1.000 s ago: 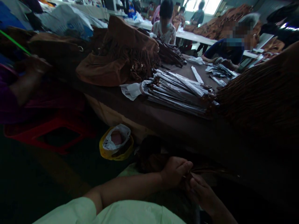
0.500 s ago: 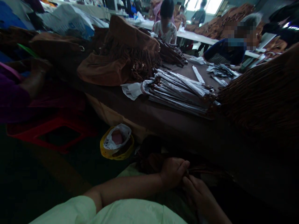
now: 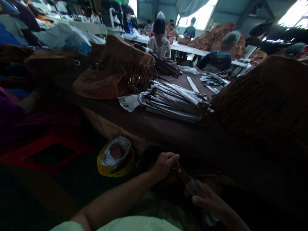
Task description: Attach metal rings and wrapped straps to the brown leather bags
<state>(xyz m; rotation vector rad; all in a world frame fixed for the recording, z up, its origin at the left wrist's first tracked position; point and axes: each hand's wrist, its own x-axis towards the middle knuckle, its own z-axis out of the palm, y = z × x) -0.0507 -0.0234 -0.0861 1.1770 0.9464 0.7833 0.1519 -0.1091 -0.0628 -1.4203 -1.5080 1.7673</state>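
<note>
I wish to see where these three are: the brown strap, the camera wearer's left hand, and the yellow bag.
Brown strap (image 3: 184, 175): head view, on its bare brown length.
Left hand (image 3: 164, 166): head view, on the back of it.
Yellow bag (image 3: 107, 171): head view, on its lower outer side.

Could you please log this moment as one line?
left grip: brown strap | right grip: strap wrapping | table: white-wrapped pile

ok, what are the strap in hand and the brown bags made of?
Strap: brown leather or imitation, by its flat, stiff look; bright stud, likely metal. Pale, shiny wrap: probably plastic film. Brown bags: suede or suede-like fabric, judging by the matte, softly sagging surface.
</note>
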